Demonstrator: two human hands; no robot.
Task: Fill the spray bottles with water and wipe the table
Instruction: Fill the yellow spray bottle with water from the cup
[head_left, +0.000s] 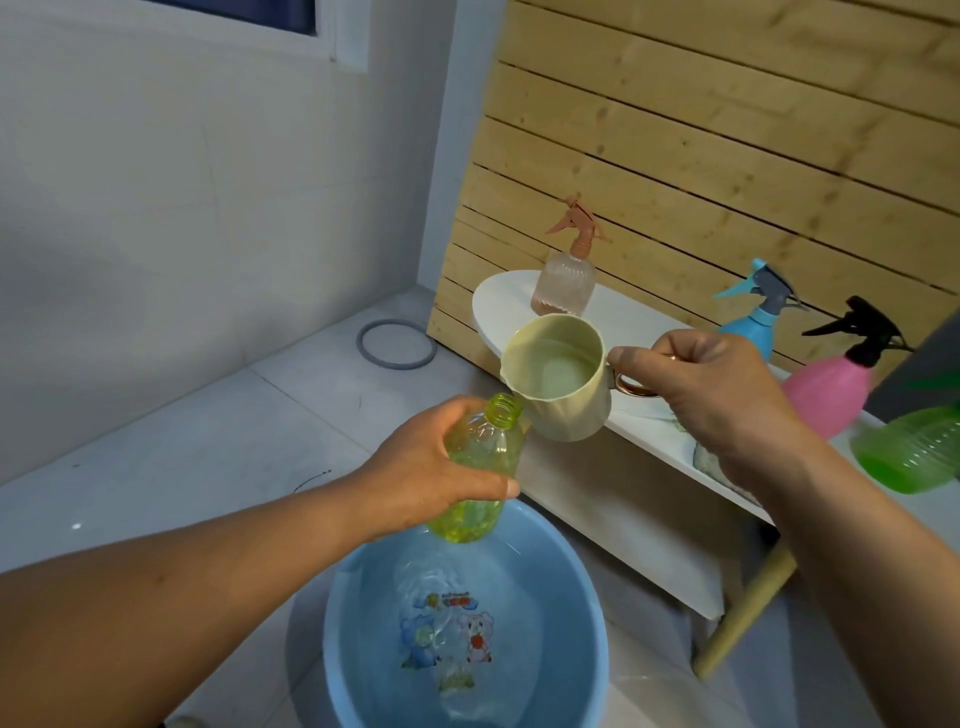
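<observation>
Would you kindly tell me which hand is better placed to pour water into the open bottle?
Right. The right hand holds the cup of water, its spout beside the yellow-green bottle mouth; the left hand steadies that bottle.

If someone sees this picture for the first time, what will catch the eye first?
The two hands at the centre: the left hand grips an open yellow bottle over a blue basin of water, and the right hand tips a cream cup toward its neck. Behind them, on the white table, stand a peach sprayer, a blue one and a pink one.
</observation>
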